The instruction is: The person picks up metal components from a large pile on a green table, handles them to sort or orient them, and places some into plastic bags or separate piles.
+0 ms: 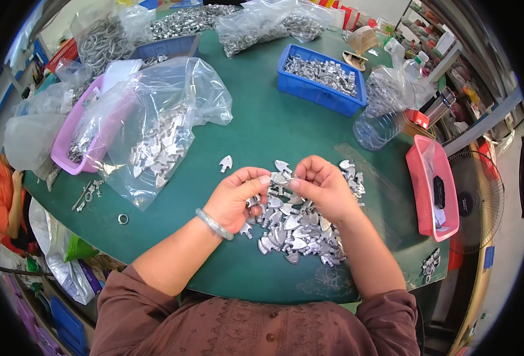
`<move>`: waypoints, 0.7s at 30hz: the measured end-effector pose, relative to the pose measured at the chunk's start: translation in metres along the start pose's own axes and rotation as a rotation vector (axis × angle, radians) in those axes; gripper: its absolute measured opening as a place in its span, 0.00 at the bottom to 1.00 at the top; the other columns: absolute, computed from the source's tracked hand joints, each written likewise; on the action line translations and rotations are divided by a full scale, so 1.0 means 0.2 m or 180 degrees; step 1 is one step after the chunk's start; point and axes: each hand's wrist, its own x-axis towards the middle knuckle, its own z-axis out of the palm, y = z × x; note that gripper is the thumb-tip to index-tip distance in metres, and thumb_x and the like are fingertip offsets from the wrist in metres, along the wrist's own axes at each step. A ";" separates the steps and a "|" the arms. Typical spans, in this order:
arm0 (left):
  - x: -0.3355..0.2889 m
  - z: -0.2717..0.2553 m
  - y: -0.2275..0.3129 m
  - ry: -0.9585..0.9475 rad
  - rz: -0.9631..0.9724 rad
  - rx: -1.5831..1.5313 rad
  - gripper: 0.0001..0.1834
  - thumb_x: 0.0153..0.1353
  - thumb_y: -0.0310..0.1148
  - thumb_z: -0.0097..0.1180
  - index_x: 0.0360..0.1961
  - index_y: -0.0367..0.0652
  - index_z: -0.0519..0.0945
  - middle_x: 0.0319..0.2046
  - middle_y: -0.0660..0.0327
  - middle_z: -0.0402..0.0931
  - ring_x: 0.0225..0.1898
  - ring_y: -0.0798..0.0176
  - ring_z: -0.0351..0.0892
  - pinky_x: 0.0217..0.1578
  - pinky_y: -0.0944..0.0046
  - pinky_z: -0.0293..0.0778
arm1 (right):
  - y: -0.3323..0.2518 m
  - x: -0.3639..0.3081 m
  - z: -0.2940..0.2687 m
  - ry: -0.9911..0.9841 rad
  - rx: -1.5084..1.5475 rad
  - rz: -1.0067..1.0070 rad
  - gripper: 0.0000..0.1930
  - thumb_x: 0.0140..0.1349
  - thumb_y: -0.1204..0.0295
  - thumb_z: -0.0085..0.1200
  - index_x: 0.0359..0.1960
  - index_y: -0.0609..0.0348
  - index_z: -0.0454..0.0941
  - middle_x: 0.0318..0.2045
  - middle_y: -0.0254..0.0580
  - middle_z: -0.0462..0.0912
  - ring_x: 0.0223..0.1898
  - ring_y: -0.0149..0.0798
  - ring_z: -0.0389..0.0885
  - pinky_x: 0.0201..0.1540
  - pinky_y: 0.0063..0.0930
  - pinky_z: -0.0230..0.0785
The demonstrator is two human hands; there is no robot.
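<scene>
**Small metal piece pinched between two sets of fingertips, over the pile**

Head view: held up in front of the chest, directly between the fingertips of left hand (pixel 233 200) and right hand (pixel 328 191), a small silver metal piece (pixel 280 177). To the right of the left thumb, to the left of the right thumb; neither hand clearly nearer. Long axis seemingly crosswise, running from one thumb toward the other, though too small and too covered to be sure. Left thumb and forefinger closed on the near end, remaining fingers curled under; right thumb and forefinger closed on the opposite end, remaining fingers folded in. Below the left fingers, glinting metal (pixel 253 201): tucked in the palm or lying behind, impossible to tell.

Just beneath and nearer the body, spread on the green tabletop (pixel 253 121), a loose pile of arrowhead-shaped pieces (pixel 298 229), pointing every way. Beyond the left hand, apart from the pile, one lone arrowhead-shaped piece (pixel 226 162). Farther off: left, a clear plastic bag (pixel 211 98) with more such pieces; ahead to the right, a filled blue bin (pixel 321 101).
</scene>
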 end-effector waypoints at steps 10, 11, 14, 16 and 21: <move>-0.01 0.03 -0.06 -0.0308 0.0023 0.0168 0.05 0.55 0.31 0.54 0.31 0.43 0.73 0.23 0.67 0.70 0.22 0.74 0.67 0.17 0.76 0.60 | 0.05 -0.08 0.10 0.0115 0.1118 -0.0075 0.04 0.56 0.77 0.49 0.33 0.62 0.71 0.27 0.32 0.74 0.26 0.24 0.71 0.30 0.17 0.65; -0.01 0.03 -0.06 -0.0314 0.0039 0.0208 0.06 0.55 0.32 0.54 0.31 0.42 0.73 0.23 0.67 0.70 0.22 0.74 0.67 0.17 0.76 0.60 | 0.05 -0.08 0.09 0.0111 0.1120 -0.0080 0.04 0.56 0.77 0.49 0.33 0.62 0.71 0.27 0.32 0.74 0.26 0.24 0.71 0.30 0.17 0.65; -0.03 0.04 -0.07 -0.0325 -0.0007 0.0250 0.06 0.56 0.32 0.53 0.31 0.42 0.73 0.23 0.67 0.70 0.22 0.74 0.67 0.17 0.76 0.60 | 0.06 -0.09 0.08 0.0007 0.1132 0.0030 0.03 0.55 0.76 0.50 0.31 0.61 0.71 0.26 0.31 0.74 0.25 0.24 0.71 0.29 0.17 0.64; -0.02 0.03 -0.07 -0.0357 -0.0007 0.0275 0.06 0.56 0.33 0.53 0.31 0.42 0.73 0.22 0.67 0.70 0.22 0.74 0.67 0.17 0.76 0.60 | 0.07 -0.09 0.07 -0.0064 0.1246 0.0097 0.03 0.55 0.75 0.50 0.30 0.60 0.72 0.25 0.31 0.74 0.25 0.24 0.71 0.28 0.16 0.63; -0.03 0.04 -0.07 -0.0426 -0.0084 0.0071 0.05 0.57 0.33 0.51 0.31 0.44 0.73 0.21 0.66 0.70 0.23 0.72 0.68 0.20 0.74 0.62 | 0.07 -0.10 0.09 0.0182 0.1538 0.0049 0.03 0.56 0.75 0.50 0.30 0.61 0.71 0.25 0.32 0.74 0.25 0.25 0.72 0.28 0.17 0.64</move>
